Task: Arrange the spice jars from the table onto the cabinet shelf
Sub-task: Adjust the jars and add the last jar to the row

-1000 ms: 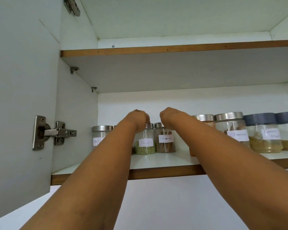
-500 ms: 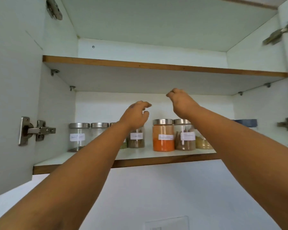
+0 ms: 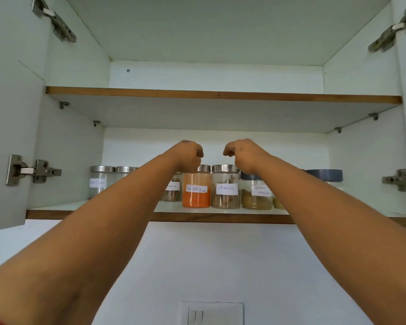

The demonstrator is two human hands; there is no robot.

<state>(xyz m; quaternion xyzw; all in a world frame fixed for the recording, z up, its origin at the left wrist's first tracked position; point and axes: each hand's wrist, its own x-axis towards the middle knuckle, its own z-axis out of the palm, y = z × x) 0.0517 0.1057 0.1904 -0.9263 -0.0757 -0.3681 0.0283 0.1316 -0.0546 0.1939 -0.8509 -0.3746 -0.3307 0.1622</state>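
The left hand (image 3: 188,154) is raised at the end of an outstretched arm, its back to the camera, fingers curled under in a loose fist that holds nothing. Just below it, on the lower cabinet shelf (image 3: 56,214), stands the orange jar (image 3: 196,193), its lid partly hidden behind the wrist. Beside that jar stands the cinnamon jar (image 3: 225,190). The right hand (image 3: 243,153) is lifted in the same way, fingers curled and holding nothing, above and just right of the cinnamon jar's lid. The garam masala jar (image 3: 256,195) sits partly behind the right wrist.
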